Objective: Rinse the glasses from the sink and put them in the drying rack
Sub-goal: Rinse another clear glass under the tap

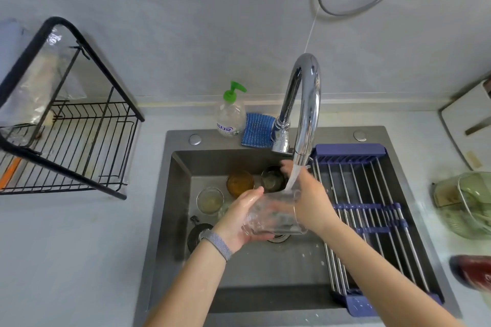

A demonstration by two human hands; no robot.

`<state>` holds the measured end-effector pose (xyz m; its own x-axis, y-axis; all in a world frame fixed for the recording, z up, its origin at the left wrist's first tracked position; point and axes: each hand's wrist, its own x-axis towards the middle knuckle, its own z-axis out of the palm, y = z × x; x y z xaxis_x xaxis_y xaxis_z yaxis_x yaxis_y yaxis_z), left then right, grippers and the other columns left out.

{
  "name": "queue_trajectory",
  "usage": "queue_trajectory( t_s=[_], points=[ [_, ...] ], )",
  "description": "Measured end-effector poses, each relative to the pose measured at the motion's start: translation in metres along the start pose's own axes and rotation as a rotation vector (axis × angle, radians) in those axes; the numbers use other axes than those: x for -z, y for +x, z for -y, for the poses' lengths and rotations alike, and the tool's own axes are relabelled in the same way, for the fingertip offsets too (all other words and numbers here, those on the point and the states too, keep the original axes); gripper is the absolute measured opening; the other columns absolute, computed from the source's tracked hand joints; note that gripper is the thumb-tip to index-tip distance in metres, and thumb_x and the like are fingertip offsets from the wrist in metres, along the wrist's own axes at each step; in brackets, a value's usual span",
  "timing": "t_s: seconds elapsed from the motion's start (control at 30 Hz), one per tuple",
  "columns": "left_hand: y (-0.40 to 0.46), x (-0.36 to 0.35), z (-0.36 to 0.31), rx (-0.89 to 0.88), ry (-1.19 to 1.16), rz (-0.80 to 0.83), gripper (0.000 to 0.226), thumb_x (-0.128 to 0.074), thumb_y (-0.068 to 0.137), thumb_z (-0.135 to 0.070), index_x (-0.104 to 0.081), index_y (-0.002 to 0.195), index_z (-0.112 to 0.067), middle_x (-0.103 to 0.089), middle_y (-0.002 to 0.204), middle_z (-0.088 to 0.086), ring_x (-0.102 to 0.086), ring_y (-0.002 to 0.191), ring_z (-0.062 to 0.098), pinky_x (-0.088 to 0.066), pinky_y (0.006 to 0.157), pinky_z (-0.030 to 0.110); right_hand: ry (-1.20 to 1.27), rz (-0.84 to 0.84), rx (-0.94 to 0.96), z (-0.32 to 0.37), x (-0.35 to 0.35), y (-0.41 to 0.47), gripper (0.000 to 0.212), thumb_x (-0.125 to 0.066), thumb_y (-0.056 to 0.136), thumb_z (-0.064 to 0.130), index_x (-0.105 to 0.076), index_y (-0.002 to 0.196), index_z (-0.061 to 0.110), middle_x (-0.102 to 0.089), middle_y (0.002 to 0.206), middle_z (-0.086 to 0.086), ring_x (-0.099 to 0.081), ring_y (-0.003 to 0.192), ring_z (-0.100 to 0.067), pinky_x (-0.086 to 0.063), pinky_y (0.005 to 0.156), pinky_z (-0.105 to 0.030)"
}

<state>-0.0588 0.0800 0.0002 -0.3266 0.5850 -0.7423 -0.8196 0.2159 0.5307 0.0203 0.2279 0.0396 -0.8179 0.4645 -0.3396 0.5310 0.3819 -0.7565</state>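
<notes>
Both hands grip one clear glass [273, 216] between them; left [239, 220], right [308, 202].

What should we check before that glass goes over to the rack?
1. Water from the faucet reaches the clear glass: ok.
2. Left hand cups the glass from below: ok.
3. Right hand reaches into its mouth; grip: cannot tell.
4. Glass fully rinsed inside: cannot tell.
5. Roll-up rack over the sink has free bars: ok.
6. Glasses left in the sink: not ok, the amber glass, dark glass and small clear glass wait.
</notes>
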Motion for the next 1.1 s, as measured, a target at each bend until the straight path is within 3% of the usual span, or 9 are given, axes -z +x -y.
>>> queue_trajectory(
  t_s=[0.13, 0.2, 0.33, 0.4, 0.6, 0.77, 0.83, 0.97, 1.1],
  points=[
    [-0.001, 0.003, -0.002, 0.034, -0.087, 0.090, 0.041, -0.065, 0.078, -0.046, -0.073, 0.105, -0.016, -0.073, 0.100, 0.011, -0.071, 0.084, 0.027, -0.058, 0.063, 0.037, -0.192, 0.275, 0.050, 0.018, 0.016, 0.005, 0.052, -0.052, 0.079, -0.012, -0.072, 0.073, 0.035, -0.062, 0.061, 0.017, -0.057, 0.059, 0.007, -0.049, 0.064, -0.007],
    [-0.003, 0.008, -0.004, 0.040, -0.102, 0.132, 0.041, -0.062, 0.083, -0.048, -0.067, 0.110, -0.018, -0.071, 0.102, 0.011, -0.070, 0.085, 0.029, -0.058, 0.058, 0.034, -0.121, 0.257, -0.031, 0.021, 0.022, 0.008, 0.060, -0.046, 0.078, -0.013, -0.061, 0.045, 0.034, -0.056, 0.044, 0.008, -0.053, 0.045, 0.000, -0.050, 0.058, -0.019],
    [0.014, 0.018, -0.013, -0.050, 0.203, -0.007, 0.083, -0.058, 0.068, -0.084, -0.055, 0.131, -0.031, -0.060, 0.130, 0.002, -0.061, 0.117, 0.029, -0.055, 0.091, 0.043, 0.474, 0.365, -0.234, 0.012, 0.008, -0.008, 0.033, -0.054, 0.093, -0.007, -0.070, 0.109, 0.017, -0.072, 0.081, -0.007, -0.063, 0.064, -0.028, -0.060, 0.068, -0.043],
    [0.018, 0.020, -0.018, -0.104, 0.059, -0.027, 0.068, -0.056, 0.082, -0.068, -0.063, 0.124, -0.016, -0.069, 0.118, 0.011, -0.066, 0.107, 0.027, -0.052, 0.092, 0.042, 0.660, 0.453, -0.366, 0.011, -0.002, -0.013, 0.032, -0.055, 0.093, -0.007, -0.066, 0.117, 0.009, -0.073, 0.103, -0.018, -0.063, 0.064, -0.033, -0.060, 0.067, -0.041],
    [0.027, 0.010, -0.011, 0.086, -0.085, -0.074, 0.041, -0.057, 0.092, -0.042, -0.063, 0.116, -0.010, -0.070, 0.093, 0.014, -0.069, 0.079, 0.029, -0.056, 0.069, 0.037, -0.214, 0.087, -0.151, 0.013, -0.011, 0.009, 0.019, -0.052, 0.091, 0.000, -0.069, 0.088, 0.008, -0.067, 0.083, -0.002, -0.063, 0.073, -0.020, -0.042, 0.048, -0.008],
    [0.022, 0.007, -0.004, 0.225, -0.180, 0.109, 0.041, -0.054, 0.090, -0.041, -0.063, 0.114, -0.009, -0.066, 0.104, 0.015, -0.066, 0.085, 0.029, -0.054, 0.072, 0.034, -0.331, 0.505, -0.055, 0.009, 0.009, 0.019, 0.017, -0.065, 0.075, 0.011, -0.068, 0.073, 0.027, -0.064, 0.066, 0.015, -0.060, 0.063, -0.005, -0.049, 0.058, -0.013],
    [0.020, 0.000, 0.002, 0.241, -0.220, 0.147, 0.043, -0.053, 0.093, -0.039, -0.063, 0.123, -0.010, -0.066, 0.111, 0.018, -0.066, 0.093, 0.034, -0.051, 0.079, 0.038, -0.590, 0.409, -0.061, 0.004, 0.005, 0.027, 0.014, -0.061, 0.078, 0.005, -0.064, 0.076, 0.019, -0.060, 0.071, 0.005, -0.055, 0.062, -0.009, -0.047, 0.058, -0.021],
    [0.014, -0.001, 0.008, 0.142, -0.224, 0.123, 0.035, -0.056, 0.088, -0.040, -0.078, 0.094, -0.014, -0.072, 0.094, 0.013, -0.068, 0.082, 0.028, -0.051, 0.071, 0.036, -0.278, 0.383, -0.027, -0.009, 0.012, 0.028, 0.016, -0.063, 0.085, 0.004, -0.070, 0.089, 0.017, -0.070, 0.085, -0.001, -0.069, 0.083, -0.023, -0.058, 0.071, -0.030],
    [0.009, 0.006, 0.010, 0.059, -0.170, 0.108, 0.029, -0.061, 0.089, -0.036, -0.076, 0.101, -0.014, -0.071, 0.101, 0.010, -0.066, 0.085, 0.024, -0.051, 0.065, 0.031, 0.036, 0.497, -0.177, -0.005, 0.017, 0.013, 0.029, -0.056, 0.090, -0.007, -0.072, 0.101, 0.014, -0.074, 0.092, -0.010, -0.065, 0.055, -0.005, -0.048, 0.047, -0.016]
  ],
)
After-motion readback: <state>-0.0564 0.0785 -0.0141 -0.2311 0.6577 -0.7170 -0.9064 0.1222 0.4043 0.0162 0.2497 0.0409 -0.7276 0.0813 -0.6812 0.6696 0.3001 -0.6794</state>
